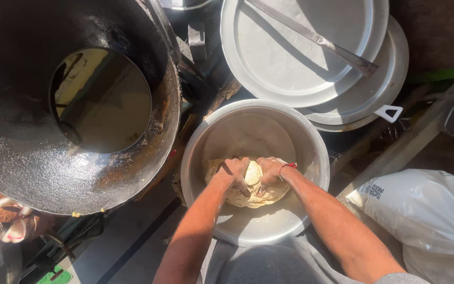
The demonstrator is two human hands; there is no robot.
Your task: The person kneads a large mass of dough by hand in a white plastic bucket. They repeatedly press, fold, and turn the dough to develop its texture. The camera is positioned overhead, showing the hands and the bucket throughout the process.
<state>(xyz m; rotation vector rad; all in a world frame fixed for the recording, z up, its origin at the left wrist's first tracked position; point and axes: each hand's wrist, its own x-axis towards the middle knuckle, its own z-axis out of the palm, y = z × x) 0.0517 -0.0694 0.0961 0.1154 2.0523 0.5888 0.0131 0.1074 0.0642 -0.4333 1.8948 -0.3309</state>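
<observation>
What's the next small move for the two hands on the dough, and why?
Probably fold the far edge of the pale dough lump inward: the left hand and right hand press side by side on its middle, and it lies spread unevenly in the round steel basin.

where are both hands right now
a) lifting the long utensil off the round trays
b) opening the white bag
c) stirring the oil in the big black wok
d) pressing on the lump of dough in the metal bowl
d: the left hand and right hand both press on the pale dough inside the metal bowl, apart from the wok, the trays and the white bag.
</observation>
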